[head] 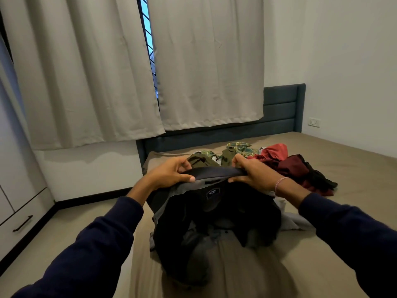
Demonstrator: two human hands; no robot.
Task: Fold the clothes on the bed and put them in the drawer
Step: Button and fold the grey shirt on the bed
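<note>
While the dark shirt (214, 214) hangs in front of you above the near end of the bed (322, 244), your left hand (169, 174) and right hand (253, 174) each pinch one end of its collar, thumbs on your side and fingers curled over the far edge, stretching the band taut between them. To fold it well, you would probably keep both pinches level, let the bunched body drop straight, then lay it flat on the bare sheet nearest you before turning in the sleeves. Beyond your hands an olive and checked garment (234, 152) and a red and maroon heap (285, 163) crowd the middle of the mattress, and pale cloth (290, 220) lies beside the shirt on the right, so flat room looks tight. The drawer (19, 224) with its dark handle sits closed, low in the wardrobe on your left.
</note>
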